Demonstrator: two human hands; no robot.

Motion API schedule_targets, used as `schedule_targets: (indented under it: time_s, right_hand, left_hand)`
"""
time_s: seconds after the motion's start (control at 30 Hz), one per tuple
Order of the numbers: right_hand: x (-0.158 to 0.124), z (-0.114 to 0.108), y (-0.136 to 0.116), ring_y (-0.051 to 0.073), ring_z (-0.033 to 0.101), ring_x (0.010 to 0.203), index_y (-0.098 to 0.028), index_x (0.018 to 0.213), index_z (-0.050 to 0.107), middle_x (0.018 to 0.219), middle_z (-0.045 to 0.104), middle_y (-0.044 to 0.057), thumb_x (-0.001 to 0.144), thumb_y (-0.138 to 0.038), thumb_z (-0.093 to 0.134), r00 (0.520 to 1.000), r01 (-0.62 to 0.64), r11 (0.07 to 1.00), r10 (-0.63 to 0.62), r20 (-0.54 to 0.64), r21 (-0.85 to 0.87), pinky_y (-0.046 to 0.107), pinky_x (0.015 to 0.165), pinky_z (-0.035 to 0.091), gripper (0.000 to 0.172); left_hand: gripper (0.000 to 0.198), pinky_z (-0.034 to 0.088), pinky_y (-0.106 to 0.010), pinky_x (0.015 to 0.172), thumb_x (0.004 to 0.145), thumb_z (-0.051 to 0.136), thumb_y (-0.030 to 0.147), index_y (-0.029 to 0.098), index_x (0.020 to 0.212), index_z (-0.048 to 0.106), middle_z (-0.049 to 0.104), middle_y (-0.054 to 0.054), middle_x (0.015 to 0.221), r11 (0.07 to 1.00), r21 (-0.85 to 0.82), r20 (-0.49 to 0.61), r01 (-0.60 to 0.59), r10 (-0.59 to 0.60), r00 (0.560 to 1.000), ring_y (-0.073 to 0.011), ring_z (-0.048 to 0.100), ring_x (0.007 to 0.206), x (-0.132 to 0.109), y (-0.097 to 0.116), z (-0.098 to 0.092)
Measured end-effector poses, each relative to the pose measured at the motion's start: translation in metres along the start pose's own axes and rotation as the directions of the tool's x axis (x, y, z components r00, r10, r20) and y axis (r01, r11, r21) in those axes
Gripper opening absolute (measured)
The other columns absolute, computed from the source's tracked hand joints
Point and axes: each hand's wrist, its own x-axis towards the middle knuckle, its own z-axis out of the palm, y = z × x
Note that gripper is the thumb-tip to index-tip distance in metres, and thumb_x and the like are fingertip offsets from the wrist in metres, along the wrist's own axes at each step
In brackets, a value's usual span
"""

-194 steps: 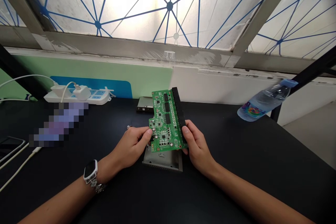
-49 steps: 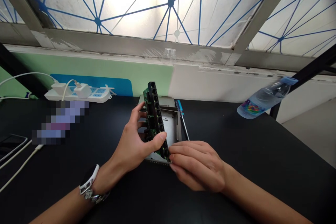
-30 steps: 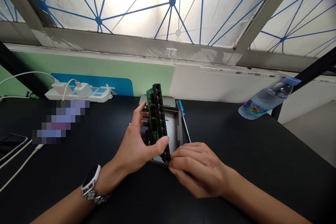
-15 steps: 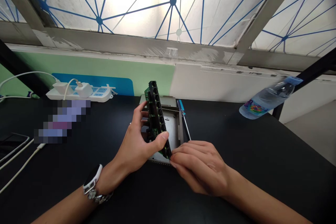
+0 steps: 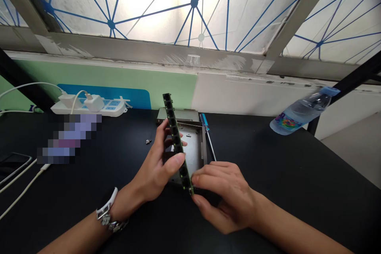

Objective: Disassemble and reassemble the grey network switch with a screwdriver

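Observation:
A circuit board (image 5: 174,129) with a row of black network ports stands tilted on edge between my hands. My left hand (image 5: 154,162) grips it, thumb across the port side and fingers behind. At its lower end, the thumb and fingertips of my right hand (image 5: 226,194) pinch the corner. Beneath the board lies an open metal case (image 5: 195,143), partly hidden by the board and my hands. A screwdriver (image 5: 208,131) with a blue handle rests along the case's right side, its tip near my right hand.
Behind the case lies a flat metal cover (image 5: 187,114). Several small screws (image 5: 148,141) sit left of the case. A power strip (image 5: 89,107) with plugs stands back left, a phone (image 5: 14,166) at far left. A water bottle (image 5: 303,111) leans at the right.
The board has turned so its port edge faces me more, and its lower end has come nearer. My right thumb has parted from the fingers around its corner. The screws now show.

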Motion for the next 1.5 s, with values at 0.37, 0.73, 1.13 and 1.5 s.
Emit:
schedule_targets:
  time_s: [0.37,0.73,1.13,1.5]
  right_hand:
    - [-0.009,0.008,0.007,0.022,0.067,0.09,-0.014,0.133,0.06,0.114,0.063,0.014,0.088,-0.023,0.071,0.981,-0.169,0.957,0.185,0.05,-0.238,0.035,0.074,0.06,0.048]
    - [-0.013,0.006,0.011,0.033,0.05,0.135,-0.017,0.16,0.024,0.145,0.048,0.021,0.08,-0.019,0.073,0.879,-0.475,0.865,0.474,0.05,0.159,0.052,0.111,0.046,0.094]
    - [-0.009,0.006,0.012,0.016,0.067,0.084,-0.023,0.145,0.051,0.114,0.068,0.01,0.094,-0.034,0.071,0.557,-0.657,0.196,0.776,0.294,0.728,0.027,0.067,0.058,0.056]
    - [-0.008,0.001,0.001,0.018,0.059,0.091,-0.033,0.155,0.046,0.111,0.059,0.006,0.079,-0.018,0.085,0.845,-0.469,0.626,0.522,0.112,0.623,0.032,0.079,0.057,0.086]
  left_hand:
    - [0.067,0.051,-0.055,0.107,0.094,0.043,0.062,0.016,0.138,0.063,0.071,-0.013,0.131,0.81,-0.539,0.145,0.231,-0.181,0.973,-0.0394,0.061,0.129,0.0,0.012,0.009]
    - [0.084,0.056,-0.055,0.102,0.093,0.028,0.083,0.02,0.128,0.071,0.069,-0.012,0.137,0.75,-0.567,0.097,0.34,-0.348,0.932,-0.0369,0.064,0.127,0.016,0.011,0.0]
    - [0.054,0.053,-0.046,0.105,0.096,0.06,0.059,0.022,0.135,0.063,0.067,-0.011,0.14,0.872,-0.354,-0.201,0.338,-0.424,0.883,-0.0327,0.063,0.127,0.022,-0.016,-0.007]
    - [0.065,0.054,-0.039,0.082,0.098,0.044,0.07,0.018,0.133,0.062,0.069,-0.015,0.127,0.877,-0.207,0.217,0.434,-0.391,0.894,-0.0326,0.068,0.109,0.02,0.013,-0.013]
